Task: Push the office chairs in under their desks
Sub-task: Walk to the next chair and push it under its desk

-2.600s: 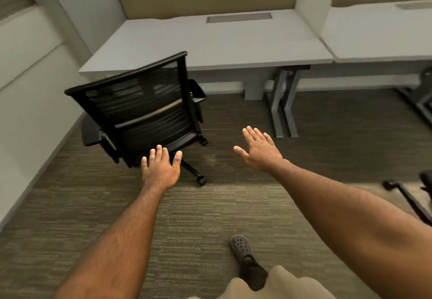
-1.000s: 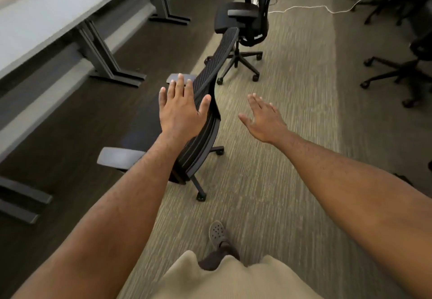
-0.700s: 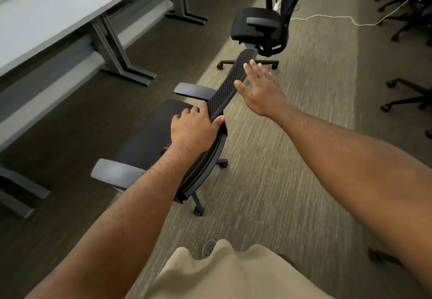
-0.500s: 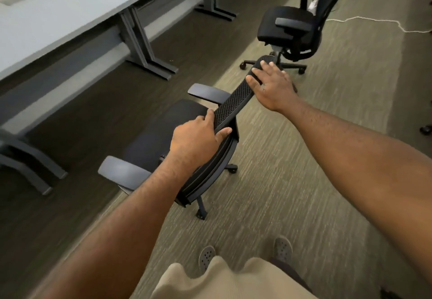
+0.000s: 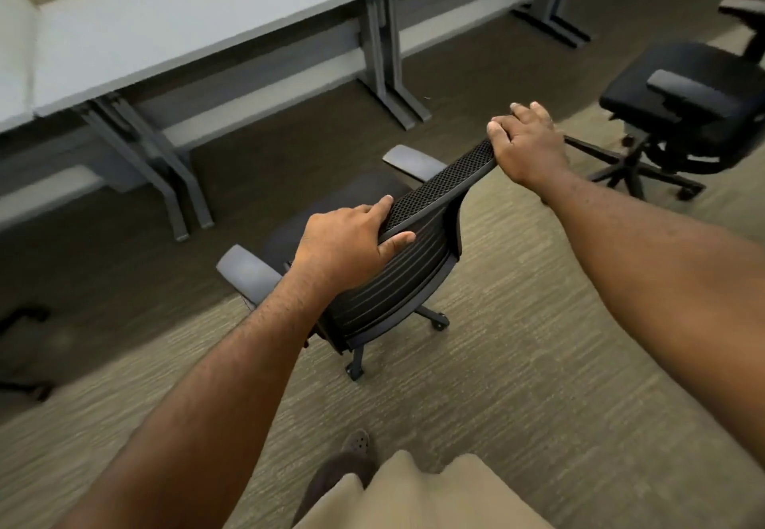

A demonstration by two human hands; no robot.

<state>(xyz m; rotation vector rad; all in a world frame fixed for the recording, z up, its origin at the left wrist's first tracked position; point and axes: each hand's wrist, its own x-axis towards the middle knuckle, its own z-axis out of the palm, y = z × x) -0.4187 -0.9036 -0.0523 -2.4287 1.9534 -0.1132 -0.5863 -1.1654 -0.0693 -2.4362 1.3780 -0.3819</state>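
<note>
Both hands now clamped on the backrest top edge, where 0.7 s ago the right hand was open and only reaching: left hand wraps the near corner, fingers over the mesh, thumb behind; right grips the far corner. Black office chair sits on the carpet facing the grey desk, seat not yet under it. Second chair stands off to the right, apart.

Open dark carpet lies between the grey metal desk legs; a second black office chair stands close on the right.
</note>
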